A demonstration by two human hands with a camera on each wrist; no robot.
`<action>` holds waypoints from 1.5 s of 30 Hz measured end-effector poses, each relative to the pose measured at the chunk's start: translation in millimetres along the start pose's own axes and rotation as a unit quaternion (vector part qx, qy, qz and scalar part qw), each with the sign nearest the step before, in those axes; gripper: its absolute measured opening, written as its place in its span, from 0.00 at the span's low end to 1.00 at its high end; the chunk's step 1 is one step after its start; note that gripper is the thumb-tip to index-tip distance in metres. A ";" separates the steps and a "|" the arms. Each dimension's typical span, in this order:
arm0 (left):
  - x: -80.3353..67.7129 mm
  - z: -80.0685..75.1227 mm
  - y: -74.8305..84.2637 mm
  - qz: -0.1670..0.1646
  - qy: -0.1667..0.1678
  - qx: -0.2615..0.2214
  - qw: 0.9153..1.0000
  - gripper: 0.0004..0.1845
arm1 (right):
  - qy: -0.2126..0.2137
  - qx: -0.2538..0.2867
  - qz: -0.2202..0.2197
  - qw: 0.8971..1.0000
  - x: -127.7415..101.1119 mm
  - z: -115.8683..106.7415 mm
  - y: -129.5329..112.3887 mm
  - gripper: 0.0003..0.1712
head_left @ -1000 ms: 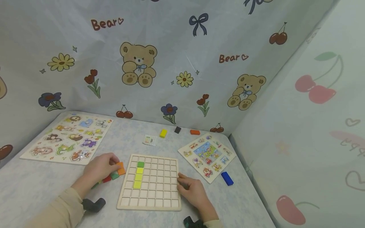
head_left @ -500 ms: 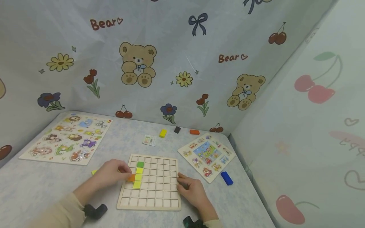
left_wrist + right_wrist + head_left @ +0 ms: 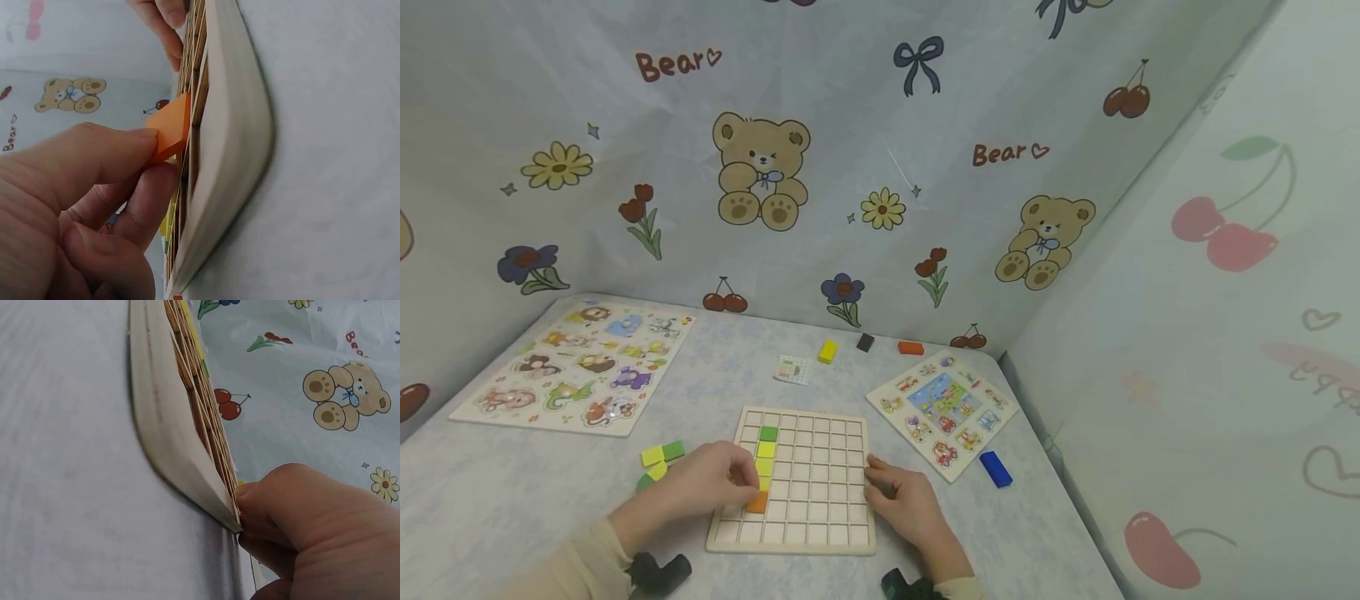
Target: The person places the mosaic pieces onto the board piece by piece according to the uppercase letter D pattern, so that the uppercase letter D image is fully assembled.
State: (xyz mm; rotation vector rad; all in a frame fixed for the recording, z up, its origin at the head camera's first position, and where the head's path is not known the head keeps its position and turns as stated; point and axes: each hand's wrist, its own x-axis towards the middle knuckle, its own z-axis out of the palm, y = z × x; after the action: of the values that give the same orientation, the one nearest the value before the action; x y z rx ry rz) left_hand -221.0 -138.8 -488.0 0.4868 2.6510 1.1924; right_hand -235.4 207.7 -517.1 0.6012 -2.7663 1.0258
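Observation:
My left hand (image 3: 718,477) pinches an orange square tile (image 3: 173,128) between thumb and fingertips. In the left wrist view the tile is tilted, its lower edge right at the grid of the wooden board (image 3: 820,517). In the head view the tile overlaps the second column, just below three yellow tiles (image 3: 763,467) and a green tile (image 3: 768,433). My right hand (image 3: 910,504) holds the board's right rim, thumb and forefinger at its edge. Beside my left wrist lie several loose yellow and green tiles (image 3: 653,456), partly hidden by the hand.
An animal puzzle board (image 3: 576,367) lies at the back left, another puzzle board (image 3: 943,412) to the right. Behind the grid are a small printed card (image 3: 793,369) and yellow (image 3: 827,352), black (image 3: 865,342) and orange (image 3: 911,348) blocks. A blue block (image 3: 996,469) lies right.
My left hand has carried the orange tile from the loose tiles onto the board, then down to the spot below the yellow tiles. My right hand has stayed at the rim.

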 end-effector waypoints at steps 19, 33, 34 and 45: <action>1.4 -39.7 -12.8 -0.107 0.121 0.106 0.981 0.05 | -0.001 -0.004 0.003 1.000 -0.3 -0.9 0.2 0.15; 0.3 -44.8 -30.0 -0.123 0.098 0.124 0.980 0.15 | -0.005 -0.010 -0.005 1.000 -0.7 -0.6 -1.0 0.16; 0.3 -44.1 -29.6 -0.122 0.099 0.126 0.980 0.14 | -0.006 -0.009 -0.007 1.000 -0.8 -0.5 -0.8 0.16; 2.7 -40.7 -28.6 -0.111 0.104 0.136 0.979 0.12 | -0.007 -0.001 -0.007 1.000 -1.4 -0.8 -0.4 0.16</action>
State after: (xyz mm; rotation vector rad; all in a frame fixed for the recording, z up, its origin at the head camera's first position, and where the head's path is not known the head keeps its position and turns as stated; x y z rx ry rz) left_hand -242.2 -183.6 -483.0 0.1019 2.9684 0.8628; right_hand -233.9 208.3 -516.6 0.6297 -2.7705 1.0204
